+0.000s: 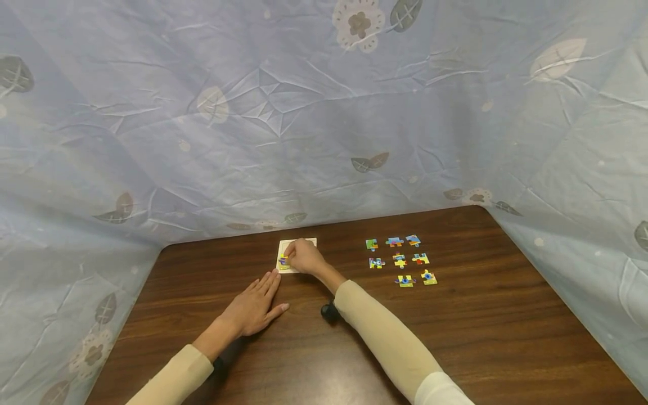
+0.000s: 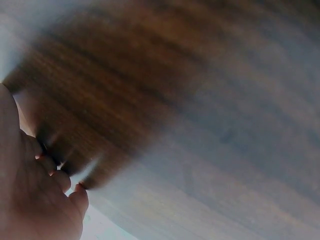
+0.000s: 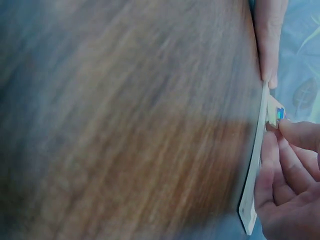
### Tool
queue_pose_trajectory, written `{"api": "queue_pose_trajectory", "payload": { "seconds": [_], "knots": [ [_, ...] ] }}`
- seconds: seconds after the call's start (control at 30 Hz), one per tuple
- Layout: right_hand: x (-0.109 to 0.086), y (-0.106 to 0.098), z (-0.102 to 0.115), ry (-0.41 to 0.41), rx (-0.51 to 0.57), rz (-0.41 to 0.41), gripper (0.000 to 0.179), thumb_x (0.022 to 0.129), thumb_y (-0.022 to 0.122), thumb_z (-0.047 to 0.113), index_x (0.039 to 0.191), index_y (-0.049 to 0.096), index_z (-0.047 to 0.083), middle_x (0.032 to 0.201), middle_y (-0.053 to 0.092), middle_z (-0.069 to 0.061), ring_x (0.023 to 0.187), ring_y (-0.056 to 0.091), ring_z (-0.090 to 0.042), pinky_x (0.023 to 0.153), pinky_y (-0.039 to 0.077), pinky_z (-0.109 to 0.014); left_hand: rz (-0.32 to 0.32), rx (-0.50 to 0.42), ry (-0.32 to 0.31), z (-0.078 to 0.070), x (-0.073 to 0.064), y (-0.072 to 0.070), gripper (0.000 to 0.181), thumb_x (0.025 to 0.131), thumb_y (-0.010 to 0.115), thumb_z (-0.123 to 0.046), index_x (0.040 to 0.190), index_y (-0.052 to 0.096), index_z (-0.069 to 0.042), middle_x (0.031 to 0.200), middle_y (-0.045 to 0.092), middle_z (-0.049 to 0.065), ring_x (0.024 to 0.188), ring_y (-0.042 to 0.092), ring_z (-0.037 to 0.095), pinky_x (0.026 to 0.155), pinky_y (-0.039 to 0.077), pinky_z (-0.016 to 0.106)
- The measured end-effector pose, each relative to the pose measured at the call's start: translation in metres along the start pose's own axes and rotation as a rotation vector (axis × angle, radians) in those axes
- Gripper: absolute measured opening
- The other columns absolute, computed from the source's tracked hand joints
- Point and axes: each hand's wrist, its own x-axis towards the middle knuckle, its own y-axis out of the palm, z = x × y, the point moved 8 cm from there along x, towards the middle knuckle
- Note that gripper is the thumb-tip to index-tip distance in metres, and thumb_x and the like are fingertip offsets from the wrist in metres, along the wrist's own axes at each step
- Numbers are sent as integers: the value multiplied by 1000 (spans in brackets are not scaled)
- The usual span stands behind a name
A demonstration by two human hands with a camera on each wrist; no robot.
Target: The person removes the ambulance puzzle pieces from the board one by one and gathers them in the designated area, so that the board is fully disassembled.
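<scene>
A pale, shallow puzzle board point(image 1: 312, 243) lies near the far edge of the brown table. Over its left part, my right hand point(image 1: 306, 256) pinches a yellow jigsaw piece point(image 1: 283, 261) between thumb and fingers. From the right wrist, that piece stands tilted at the board's surface, a blue patch of its print showing. My left hand point(image 1: 253, 305) rests palm down on the table, fingers straight and thumb spread, fingertips right at the board's near left corner. The left wrist view catches its curled-looking underside point(image 2: 45, 200) at the lower left. The right hand covers much of the board.
Several loose, colourful jigsaw pieces point(image 1: 399, 260) lie spread in rough rows on the table point(image 1: 486, 315), right of the board. Pale blue patterned cloth point(image 1: 304, 169) hangs behind the table and at both sides. A small black object point(image 1: 330, 313) shows under the right forearm.
</scene>
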Motion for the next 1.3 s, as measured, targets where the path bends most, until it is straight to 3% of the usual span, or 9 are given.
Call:
{"api": "queue_pose_trajectory", "payload": {
  "seconds": [0.17, 0.3, 0.43, 0.73, 0.83, 1.0, 1.13, 1.3],
  "knots": [
    [-1, -9, 3, -21, 121, -26, 12, 90, 73, 1, 97, 83, 4, 90, 82, -9, 71, 73, -12, 64, 59, -21, 14, -5, -5, 1, 0, 1, 85, 110, 35, -63, 166, 23, 0, 176, 18, 18, 163, 24, 36, 132, 27, 55],
    [-5, -20, 6, -3, 289, -1, 10, 94, 75, 4, 100, 81, 0, 90, 82, -14, 78, 81, -29, 69, 67, -35, 25, 0, -8, 1, 0, 1, 85, 110, 34, -63, 167, 22, 0, 177, 17, 17, 164, 24, 35, 133, 27, 55],
    [-11, -35, 10, 3, 357, 25, 12, 96, 73, 5, 103, 79, -1, 93, 82, -17, 88, 80, -40, 79, 67, -47, 31, -1, -11, 1, 0, 1, 86, 110, 35, -63, 167, 20, -1, 177, 15, 17, 164, 22, 36, 133, 26, 55],
    [-30, -77, 12, -49, 378, 33, 15, 95, 77, 10, 104, 80, -1, 94, 82, -17, 93, 79, -45, 83, 66, -54, 14, -21, -6, 0, 0, 0, 85, 110, 37, -61, 166, 22, 0, 176, 18, 19, 163, 23, 37, 132, 26, 55],
    [-38, -92, 9, -63, 366, 24, 14, 94, 78, 10, 103, 81, 0, 94, 82, -17, 92, 79, -44, 80, 67, -48, 12, -31, -8, 1, 0, 1, 85, 110, 38, -60, 166, 21, 1, 176, 17, 19, 164, 23, 37, 132, 26, 56],
    [-54, -120, 5, -65, 342, -6, 11, 95, 77, 10, 102, 81, 1, 95, 82, -16, 84, 81, -32, 71, 68, -33, 19, -44, -18, 0, 0, 0, 85, 110, 38, -60, 166, 20, 1, 176, 16, 19, 164, 21, 37, 133, 25, 57],
    [-67, -138, -2, -46, 331, -14, 10, 96, 77, 10, 101, 81, 3, 95, 81, -14, 83, 80, -26, 73, 68, -33, 24, -48, -19, -1, 1, -1, 85, 110, 39, -60, 166, 20, 1, 176, 15, 19, 164, 21, 37, 133, 25, 57],
    [-80, -155, -14, -31, 340, -18, 10, 96, 77, 10, 101, 81, 3, 97, 81, -15, 88, 80, -32, 77, 68, -36, 24, -44, -21, 0, 0, 1, 85, 110, 38, -61, 166, 20, 1, 176, 16, 19, 164, 21, 37, 133, 25, 57]
  ]
}}
